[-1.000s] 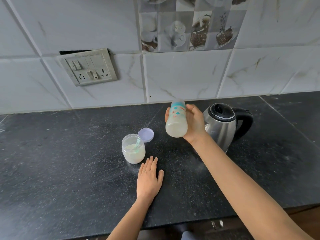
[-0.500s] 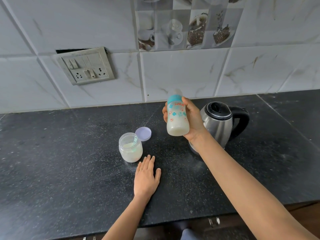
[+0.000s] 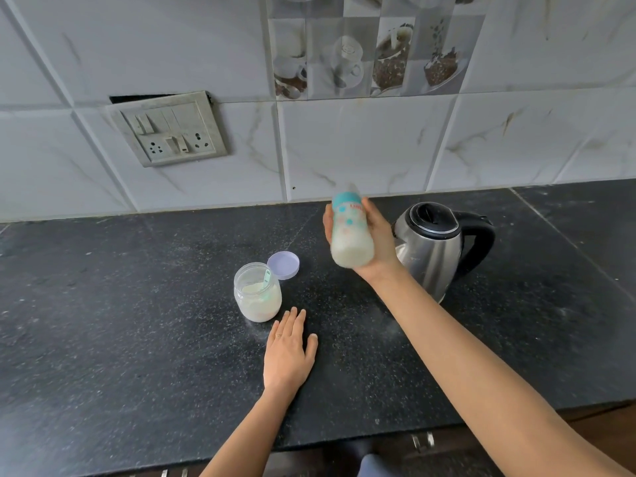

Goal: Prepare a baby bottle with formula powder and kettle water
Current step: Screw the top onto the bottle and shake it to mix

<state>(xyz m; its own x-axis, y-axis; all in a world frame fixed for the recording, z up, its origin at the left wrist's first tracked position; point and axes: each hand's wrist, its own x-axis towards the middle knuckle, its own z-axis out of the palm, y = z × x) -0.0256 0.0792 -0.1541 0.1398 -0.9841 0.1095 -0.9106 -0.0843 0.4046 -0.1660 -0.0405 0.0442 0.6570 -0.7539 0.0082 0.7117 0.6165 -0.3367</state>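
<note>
Right hand (image 3: 378,242) wrapped round baby bottle (image 3: 351,235), held up just left of kettle (image 3: 433,249). Bottle capped, milky inside, blurry: mixing looks nearly done. Left hand (image 3: 287,356) flat on counter (image 3: 137,321), fingers straight. Powder jar (image 3: 257,297) not closed yet.

- The baby bottle (image 3: 350,232) carried one short line of red lettering just below its teal collar.
- Motion blur left the word only partly legible; it seemed to begin "LU".
- The right hand (image 3: 378,244) gripped the bottle, and its fingers hid the word's end.
</note>
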